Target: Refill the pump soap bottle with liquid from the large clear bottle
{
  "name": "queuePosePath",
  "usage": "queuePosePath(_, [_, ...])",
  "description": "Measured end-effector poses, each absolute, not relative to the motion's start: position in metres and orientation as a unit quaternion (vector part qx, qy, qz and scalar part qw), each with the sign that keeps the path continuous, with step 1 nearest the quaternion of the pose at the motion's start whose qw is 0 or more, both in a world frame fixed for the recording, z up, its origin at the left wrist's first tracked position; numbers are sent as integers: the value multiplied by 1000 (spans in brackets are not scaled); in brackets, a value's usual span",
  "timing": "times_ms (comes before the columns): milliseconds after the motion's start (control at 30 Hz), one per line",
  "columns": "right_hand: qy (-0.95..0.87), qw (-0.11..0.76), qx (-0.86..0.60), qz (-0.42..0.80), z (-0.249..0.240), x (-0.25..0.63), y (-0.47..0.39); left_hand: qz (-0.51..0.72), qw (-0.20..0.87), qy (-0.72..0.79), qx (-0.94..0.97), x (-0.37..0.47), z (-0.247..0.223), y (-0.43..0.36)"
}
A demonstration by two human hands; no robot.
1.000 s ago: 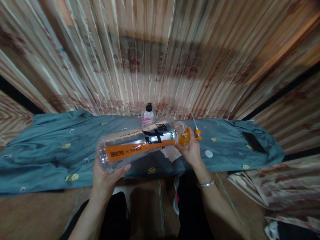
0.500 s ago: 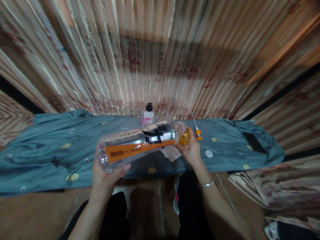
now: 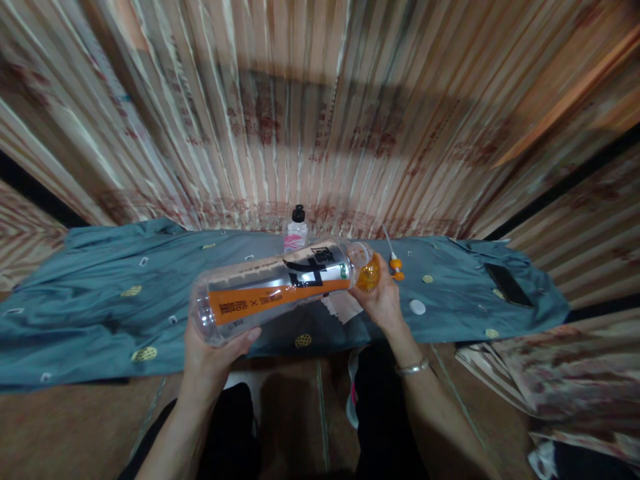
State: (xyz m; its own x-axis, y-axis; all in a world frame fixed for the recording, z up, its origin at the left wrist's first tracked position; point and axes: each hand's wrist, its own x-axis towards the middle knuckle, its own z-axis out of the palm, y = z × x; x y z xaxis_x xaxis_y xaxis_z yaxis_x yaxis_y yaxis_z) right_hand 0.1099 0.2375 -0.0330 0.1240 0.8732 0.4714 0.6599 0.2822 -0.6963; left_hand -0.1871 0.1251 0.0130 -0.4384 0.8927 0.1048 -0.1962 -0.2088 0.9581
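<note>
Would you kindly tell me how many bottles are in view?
3: a large clear bottle, tilted, in the left hand; a small orange bottle at its neck, partly covered by the right hand; and a black-capped bottle behind them. Others may be hidden.

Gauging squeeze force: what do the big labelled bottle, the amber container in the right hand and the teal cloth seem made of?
Big labelled bottle: likely glossy clear plastic; see-through ends, bright highlights.
Amber container: shiny, translucent; plastic or glass, can't tell.
Teal cloth: probably fabric, slight sheen; it creases and drapes.
</note>
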Motion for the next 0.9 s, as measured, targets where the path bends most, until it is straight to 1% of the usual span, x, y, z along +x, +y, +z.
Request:
queuePosePath(233, [-656,462,-587,111,-33,110,238,697,411,488,328,-185,18,123])
queuePosePath(600, [-656,466,-581,119,-29,108,236,689,412,487,344,-188,16,122])
queuePosePath(900, [-662,457,-583,115,-30,109,237,697,377,485,371,-193,5,127])
